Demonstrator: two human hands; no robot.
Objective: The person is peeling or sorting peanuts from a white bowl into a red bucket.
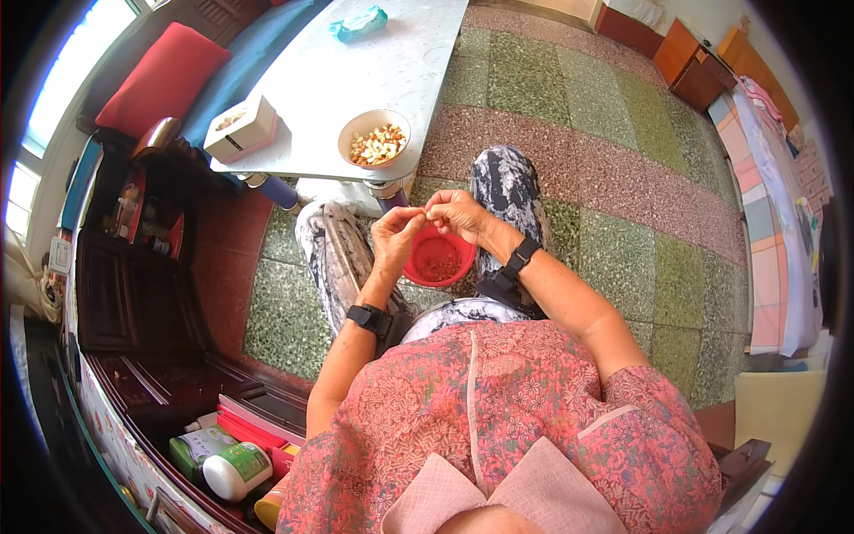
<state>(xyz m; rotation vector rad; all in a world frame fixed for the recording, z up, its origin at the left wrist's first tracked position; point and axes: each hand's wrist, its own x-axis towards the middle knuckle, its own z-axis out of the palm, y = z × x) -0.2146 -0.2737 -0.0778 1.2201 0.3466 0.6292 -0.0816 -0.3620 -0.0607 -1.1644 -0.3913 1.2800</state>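
Observation:
My left hand [395, 238] and my right hand [457, 215] meet at their fingertips, pinching something very small between them, perhaps a peanut; the fingers mostly hide it. Just below them, between my knees, is a red plastic basin [440, 259] with small reddish-brown bits, like peanut skins, at its bottom. Beyond my hands, near the close edge of the table, stands a white bowl [345, 143] of peanuts [377, 144], some pale and some with brown skins.
The light-topped table [307, 87] also bears a tissue box [241, 129] and a turquoise packet of wipes [358, 24]. A dark wooden cabinet [143, 287] with bottles stands at left. Behind the table is a sofa with a red cushion [163, 75]; a bed [767, 220] is at far right.

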